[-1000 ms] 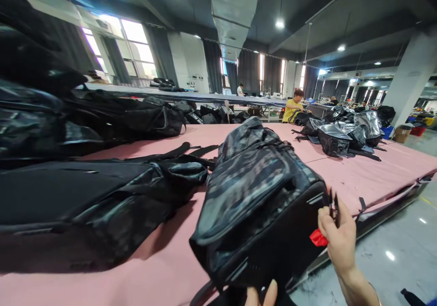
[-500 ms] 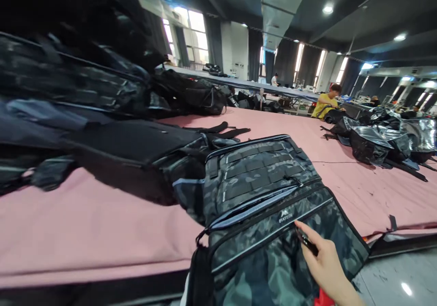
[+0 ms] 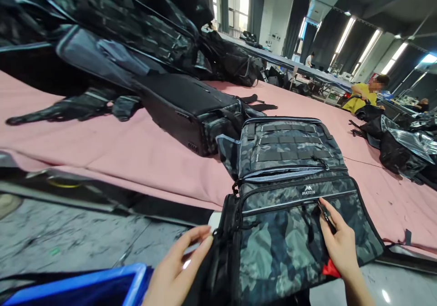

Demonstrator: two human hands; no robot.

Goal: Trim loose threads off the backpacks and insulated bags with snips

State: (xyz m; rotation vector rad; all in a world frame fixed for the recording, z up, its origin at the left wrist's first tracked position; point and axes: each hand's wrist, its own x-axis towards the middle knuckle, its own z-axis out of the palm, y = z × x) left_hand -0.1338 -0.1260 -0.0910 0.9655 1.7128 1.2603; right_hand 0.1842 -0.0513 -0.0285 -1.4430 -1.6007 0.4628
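Observation:
A dark camouflage backpack (image 3: 283, 247) hangs over the front edge of a pink-covered table (image 3: 170, 174), its upper part lying on the cloth and a zipped opening partly apart. My right hand (image 3: 339, 237) is closed around a small dark tool, its tip at the front pocket just below the white logo. Something red (image 3: 330, 268) shows beneath that hand. My left hand (image 3: 184, 260) pinches at the black side edge of the backpack, thumb and forefinger together by a zipper pull or strap; the exact part is too small to tell.
Piled black and camouflage bags (image 3: 136, 37) cover the table's left and back. More bags (image 3: 403, 146) lie at the right. A blue-rimmed container (image 3: 78, 281) stands at the lower left. A person in yellow (image 3: 362, 96) sits beyond the table.
The view has turned left and down, bringing the blue-rimmed container into sight. My left hand has come into view at the backpack's side. My right hand still holds the dark tool near the logo.

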